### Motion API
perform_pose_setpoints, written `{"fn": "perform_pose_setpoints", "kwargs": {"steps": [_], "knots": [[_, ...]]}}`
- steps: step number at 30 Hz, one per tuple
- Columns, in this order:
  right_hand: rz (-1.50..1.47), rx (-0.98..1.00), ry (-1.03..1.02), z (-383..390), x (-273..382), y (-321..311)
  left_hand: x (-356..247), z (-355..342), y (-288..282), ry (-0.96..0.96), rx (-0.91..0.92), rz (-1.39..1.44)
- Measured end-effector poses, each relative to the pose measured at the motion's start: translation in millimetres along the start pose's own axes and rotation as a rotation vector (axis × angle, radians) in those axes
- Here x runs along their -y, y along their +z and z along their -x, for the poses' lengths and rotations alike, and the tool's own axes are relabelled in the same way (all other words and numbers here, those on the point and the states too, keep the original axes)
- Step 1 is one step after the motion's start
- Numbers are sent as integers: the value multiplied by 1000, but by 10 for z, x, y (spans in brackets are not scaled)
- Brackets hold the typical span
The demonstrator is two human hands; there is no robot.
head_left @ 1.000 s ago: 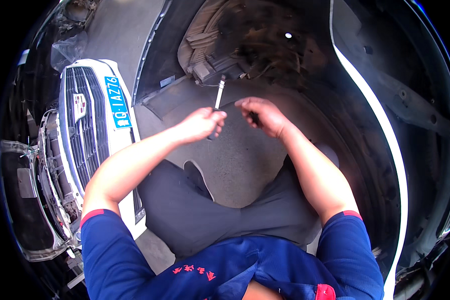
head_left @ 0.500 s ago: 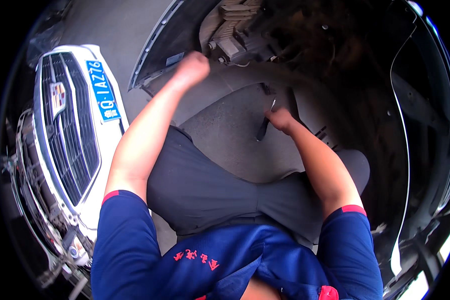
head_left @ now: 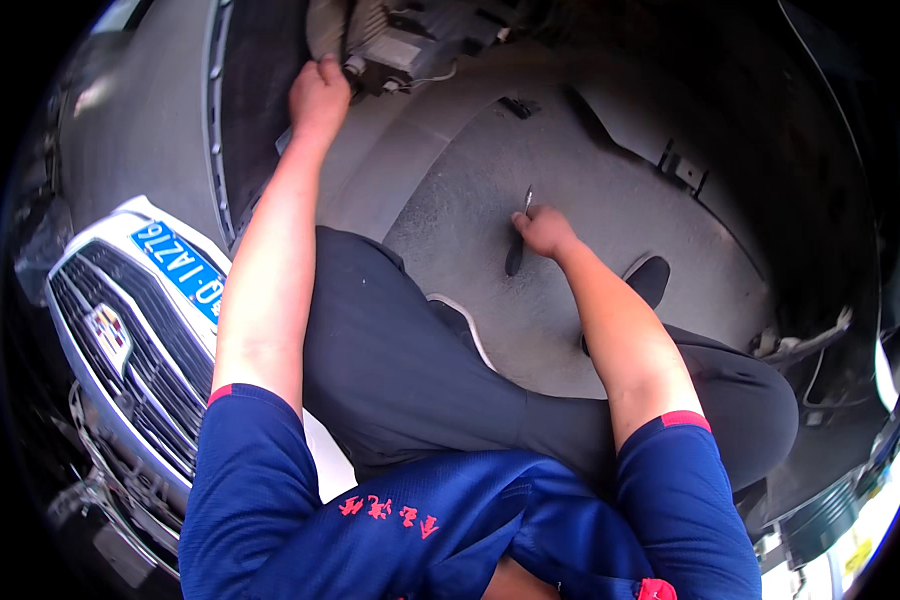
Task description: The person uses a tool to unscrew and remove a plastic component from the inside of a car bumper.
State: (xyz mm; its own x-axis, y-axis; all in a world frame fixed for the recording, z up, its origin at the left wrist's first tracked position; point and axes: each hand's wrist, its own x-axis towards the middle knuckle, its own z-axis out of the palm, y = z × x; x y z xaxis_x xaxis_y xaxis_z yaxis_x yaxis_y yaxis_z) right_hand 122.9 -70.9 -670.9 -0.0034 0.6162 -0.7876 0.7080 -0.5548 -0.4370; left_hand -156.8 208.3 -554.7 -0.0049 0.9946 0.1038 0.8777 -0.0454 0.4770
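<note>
My left hand [head_left: 320,100] reaches up to the far left, its fingers curled at the edge of a dark car panel [head_left: 262,90]. What those fingers grip is hidden. Just right of them sits a metal-cased unit [head_left: 385,45] with a connector and a thin cable. My right hand [head_left: 547,231] is closed around a screwdriver [head_left: 514,258]. Its dark handle sticks out below the fist and its bright metal shaft points up and away. The screwdriver is held over the grey floor, apart from the car parts.
At the left stands a white car front [head_left: 130,330] with a dark grille and a blue plate [head_left: 178,268]. Dark bodywork [head_left: 820,150] curves round the far and right sides. A small bracket [head_left: 683,170] shows near the right. My bent legs [head_left: 420,380] are over the grey floor [head_left: 470,190].
My left hand has moved up to the panel edge beside the metal-cased unit. The view has shifted, showing more floor. My right hand keeps holding the screwdriver, and my legs are spread wider.
</note>
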Motion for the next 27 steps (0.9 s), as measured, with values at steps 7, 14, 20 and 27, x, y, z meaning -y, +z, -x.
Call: {"fn": "perform_pose_setpoints", "kwargs": {"steps": [7,14,20,27], "knots": [[-313,-130,78,131,-245,160,22,-2,90,71,-26,-143],[-274,-194,183,202,-368,147,227,-78,101,3,-38,47],[-360,-154,154,296,-427,99,14,18,98,-124,49,292],[-538,-155,75,202,-409,197,83,-138,82,-173,182,275]]}}
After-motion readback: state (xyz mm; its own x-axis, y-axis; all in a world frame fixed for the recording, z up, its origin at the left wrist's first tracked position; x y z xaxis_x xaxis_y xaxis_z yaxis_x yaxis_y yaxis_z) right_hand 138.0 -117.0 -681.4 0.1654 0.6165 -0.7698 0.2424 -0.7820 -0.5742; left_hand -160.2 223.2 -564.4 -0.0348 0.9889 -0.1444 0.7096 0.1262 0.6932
